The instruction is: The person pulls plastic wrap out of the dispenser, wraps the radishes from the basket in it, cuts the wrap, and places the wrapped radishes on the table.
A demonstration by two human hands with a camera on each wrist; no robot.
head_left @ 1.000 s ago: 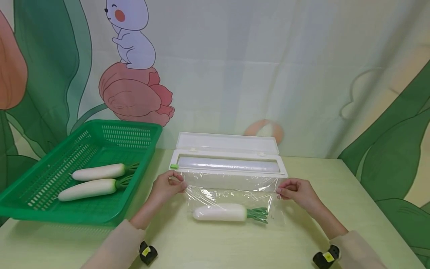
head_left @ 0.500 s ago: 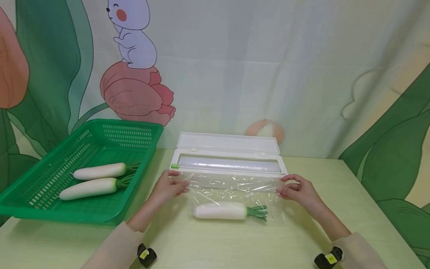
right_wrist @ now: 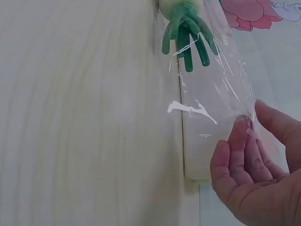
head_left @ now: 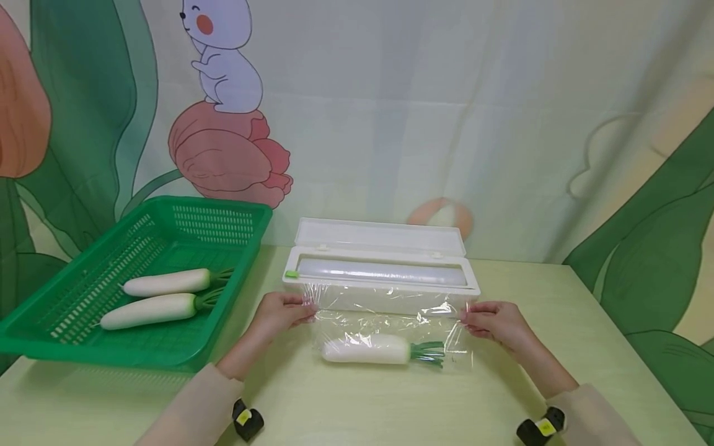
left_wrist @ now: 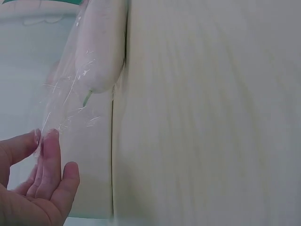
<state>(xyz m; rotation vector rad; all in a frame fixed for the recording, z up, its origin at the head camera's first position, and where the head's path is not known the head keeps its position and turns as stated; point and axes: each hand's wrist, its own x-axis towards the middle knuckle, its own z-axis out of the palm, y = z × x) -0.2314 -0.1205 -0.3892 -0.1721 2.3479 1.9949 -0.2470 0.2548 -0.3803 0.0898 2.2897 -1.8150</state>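
Note:
A sheet of clear cling film hangs from the front of a white film dispenser, over a white radish with green stalks. My left hand pinches the film's left edge between thumb and fingertips, and my right hand pinches the right edge. In the left wrist view, the radish tip shows through the film beyond my fingers. Green stalks lie behind the film in the right wrist view. The dispenser's lid stands raised, with the film roll visible inside.
A green plastic basket on the left holds two more white radishes. On the dispenser's left rim sits a small green slider. A printed curtain hangs behind the pale table.
Both hands have come down slightly, away from the dispenser's rim, still pinching the film. Folds and glare on the film have shifted. The radish and basket have stayed in place.

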